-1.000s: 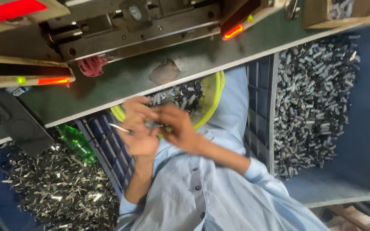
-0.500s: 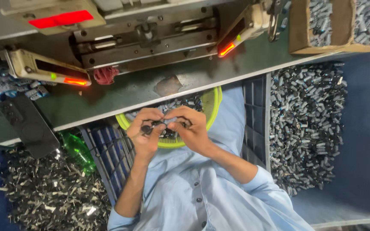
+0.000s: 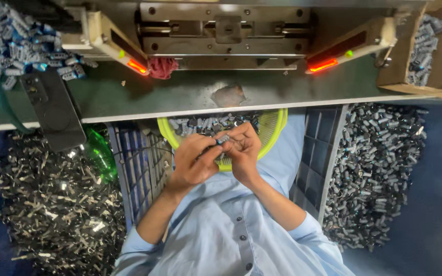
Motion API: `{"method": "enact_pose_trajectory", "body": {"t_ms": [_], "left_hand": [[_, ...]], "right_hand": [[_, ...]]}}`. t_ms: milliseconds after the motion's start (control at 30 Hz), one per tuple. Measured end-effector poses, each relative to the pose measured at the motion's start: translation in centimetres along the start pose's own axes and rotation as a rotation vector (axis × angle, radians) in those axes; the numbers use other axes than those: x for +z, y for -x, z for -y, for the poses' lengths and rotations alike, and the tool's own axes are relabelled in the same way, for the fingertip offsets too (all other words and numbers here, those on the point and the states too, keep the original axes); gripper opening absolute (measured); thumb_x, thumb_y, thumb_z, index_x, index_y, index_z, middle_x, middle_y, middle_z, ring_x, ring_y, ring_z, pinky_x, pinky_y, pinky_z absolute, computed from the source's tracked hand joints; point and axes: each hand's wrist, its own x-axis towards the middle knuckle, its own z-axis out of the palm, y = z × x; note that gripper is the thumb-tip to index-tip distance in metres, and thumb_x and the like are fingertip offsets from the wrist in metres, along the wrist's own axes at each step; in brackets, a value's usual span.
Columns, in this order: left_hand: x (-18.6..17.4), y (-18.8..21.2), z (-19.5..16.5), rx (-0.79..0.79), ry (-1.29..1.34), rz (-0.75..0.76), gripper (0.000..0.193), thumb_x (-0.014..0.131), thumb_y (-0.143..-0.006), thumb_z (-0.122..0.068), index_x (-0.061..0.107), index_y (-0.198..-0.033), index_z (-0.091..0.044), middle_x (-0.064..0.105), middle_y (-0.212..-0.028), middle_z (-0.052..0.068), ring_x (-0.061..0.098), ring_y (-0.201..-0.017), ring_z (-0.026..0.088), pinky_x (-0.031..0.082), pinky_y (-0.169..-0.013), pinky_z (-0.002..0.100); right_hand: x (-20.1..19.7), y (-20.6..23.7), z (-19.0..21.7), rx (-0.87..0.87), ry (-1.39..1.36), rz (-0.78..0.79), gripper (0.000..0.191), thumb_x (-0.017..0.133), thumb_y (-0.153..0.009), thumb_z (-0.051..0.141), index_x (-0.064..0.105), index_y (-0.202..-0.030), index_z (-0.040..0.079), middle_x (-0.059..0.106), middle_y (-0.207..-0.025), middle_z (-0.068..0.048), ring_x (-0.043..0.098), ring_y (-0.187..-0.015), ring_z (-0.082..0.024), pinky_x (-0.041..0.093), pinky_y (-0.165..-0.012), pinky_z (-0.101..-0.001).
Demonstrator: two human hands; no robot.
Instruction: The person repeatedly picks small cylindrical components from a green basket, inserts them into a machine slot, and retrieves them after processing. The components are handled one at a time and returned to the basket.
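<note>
Small grey cylindrical parts [image 3: 221,140] sit pinched between the fingertips of both hands, just above the near rim of a yellow-green basket [image 3: 277,125]. The left hand [image 3: 193,161] curls closed around them from the left, thumb and fingers pressed on the parts; the right hand [image 3: 244,151] closes on them from the other side, its fingers bent over the top, so both grips are shut on the same little cluster. How many pieces are held cannot be told, since the fingers cover most of them.

Inside the basket lie more of the same grey parts, heaped toward its far side, partly under the edge of the green desk [image 3: 180,97]. Blue plastic crates [image 3: 139,168] stand on either side of the person's lap. On the desk lie a brownish scrap [image 3: 229,95], a red rag [image 3: 162,66] and a black phone [image 3: 52,107] at the left. Behind them stands a grey metal machine [image 3: 226,36] with two glowing red light bars [image 3: 323,65]. A green bottle [image 3: 98,151] lies by the left crate, beside a heap of dark metal scrap [image 3: 52,204]. A big pile of grey cylinders [image 3: 379,168] fills the right side, and a cardboard box [image 3: 425,56] of similar pieces stands on the desk's right end
</note>
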Motion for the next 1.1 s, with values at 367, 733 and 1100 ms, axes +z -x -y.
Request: {"method": "enact_pose_trajectory", "body": {"t_ms": [367, 733, 1100], "left_hand": [[-6.9, 6.2, 1.8, -0.651, 1.011, -0.614, 0.011, 0.077, -0.081, 0.000, 0.069, -0.074, -0.004, 0.074, -0.092, 0.017, 0.064, -0.075, 0.025, 0.050, -0.061, 0.034], [-3.2, -2.8, 0.2, -0.430, 0.227, -0.162, 0.019, 0.075, -0.086, -0.002, 0.061, -0.098, 0.000, 0.069, -0.101, 0.017, 0.067, -0.094, 0.035, 0.054, -0.085, 0.039], [-7.1, 2.4, -1.9, -0.594, 0.548, -0.401, 0.015, 0.069, -0.061, -0.010, 0.057, -0.068, -0.006, 0.049, -0.058, 0.007, 0.045, -0.048, 0.022, 0.036, -0.051, 0.036]], "right_hand": [[4.4, -4.4, 2.9, -0.151, -0.001, 0.037, 0.054, 0.066, -0.093, -0.013, 0.032, -0.127, 0.010, 0.069, -0.101, -0.017, 0.068, -0.089, -0.020, 0.059, -0.080, -0.0299], [5.5, -4.2, 4.3, -0.258, 0.510, 0.239, 0.049, 0.050, -0.094, -0.031, 0.033, -0.121, 0.006, 0.067, -0.109, -0.024, 0.069, -0.098, -0.024, 0.059, -0.081, -0.0297], [3.7, -5.6, 6.5, -0.086, -0.259, -0.125, 0.061, 0.051, -0.077, -0.033, 0.043, -0.117, 0.012, 0.059, -0.105, -0.007, 0.057, -0.094, -0.017, 0.048, -0.080, -0.0240]]}}
